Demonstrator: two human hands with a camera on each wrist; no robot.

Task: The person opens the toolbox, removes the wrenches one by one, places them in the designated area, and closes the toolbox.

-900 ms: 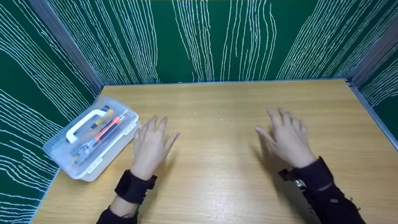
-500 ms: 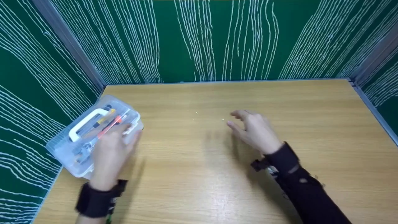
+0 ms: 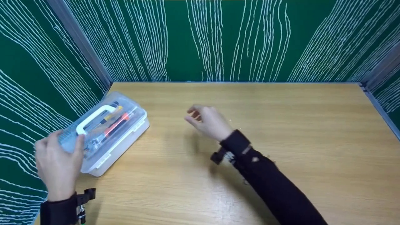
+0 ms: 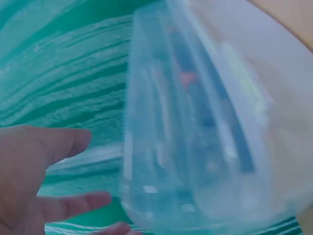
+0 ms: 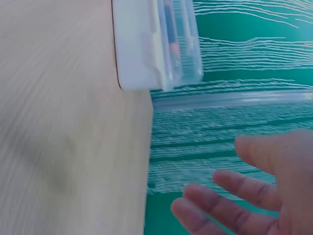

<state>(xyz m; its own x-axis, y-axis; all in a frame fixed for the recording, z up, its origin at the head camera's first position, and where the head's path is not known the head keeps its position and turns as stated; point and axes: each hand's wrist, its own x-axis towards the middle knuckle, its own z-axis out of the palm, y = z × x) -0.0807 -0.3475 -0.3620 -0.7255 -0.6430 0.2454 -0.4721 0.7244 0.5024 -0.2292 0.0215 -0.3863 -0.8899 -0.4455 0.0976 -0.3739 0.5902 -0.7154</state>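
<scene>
A plastic toolbox (image 3: 117, 148) with a clear lid and a white handle (image 3: 93, 118) stands at the table's left side. Through the lid show tools, one orange and black (image 3: 116, 125), another yellow and black. My left hand (image 3: 59, 164) is at the toolbox's near left end, thumb and fingers spread. In the left wrist view a gap shows between its fingers (image 4: 73, 205) and the blurred toolbox (image 4: 195, 132). My right hand (image 3: 211, 122) hovers over the table, right of the toolbox, fingers loosely bent and holding nothing. The right wrist view shows its fingers (image 5: 230, 210) apart from the toolbox (image 5: 142, 49).
The wooden table (image 3: 281, 150) is bordered by green panels (image 3: 181, 40) with white wavy lines at the back and both sides. A few tiny white specks (image 3: 230, 120) lie near its middle. The toolbox sits close to the left panel.
My left hand has moved left and nearer, from the toolbox's right side, across it, to its near left end. My right hand has swept left towards the toolbox, its fingers bending more. The toolbox stays in place.
</scene>
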